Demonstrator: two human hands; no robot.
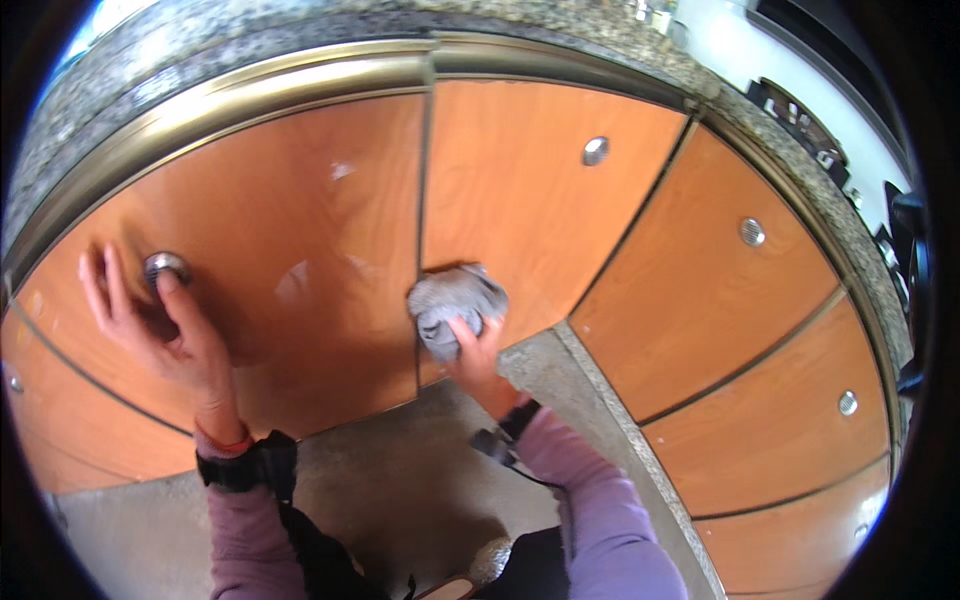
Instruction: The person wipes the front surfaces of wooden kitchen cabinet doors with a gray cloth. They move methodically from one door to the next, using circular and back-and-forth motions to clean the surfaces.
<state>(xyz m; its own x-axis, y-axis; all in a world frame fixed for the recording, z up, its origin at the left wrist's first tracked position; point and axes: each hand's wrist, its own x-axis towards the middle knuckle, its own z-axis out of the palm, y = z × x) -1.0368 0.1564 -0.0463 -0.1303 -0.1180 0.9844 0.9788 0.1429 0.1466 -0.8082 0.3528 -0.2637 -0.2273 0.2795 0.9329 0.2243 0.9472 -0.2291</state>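
My right hand (pixel 480 364) grips a bunched grey cloth (pixel 457 296). The cloth lies against the orange wood-grain cabinet fronts, over the seam between the wide left door (pixel 315 210) and the narrower door (pixel 525 195) to its right. On the left, my left hand (pixel 172 345) is at the wide door with its fingers spread. Its thumb tip overlaps the lower edge of a round metal knob (pixel 166 266); whether it presses on the knob I cannot tell. Pale shiny patches show on the wide door between the hands.
Above the doors run a brass-coloured metal rail (pixel 247 90) and a speckled granite countertop (pixel 330 22). More cabinet fronts with round knobs (pixel 752 232) curve down the right, below a cooktop (pixel 802 124). A grey floor (pixel 405 465) lies below, with part of a shoe (pixel 493 559).
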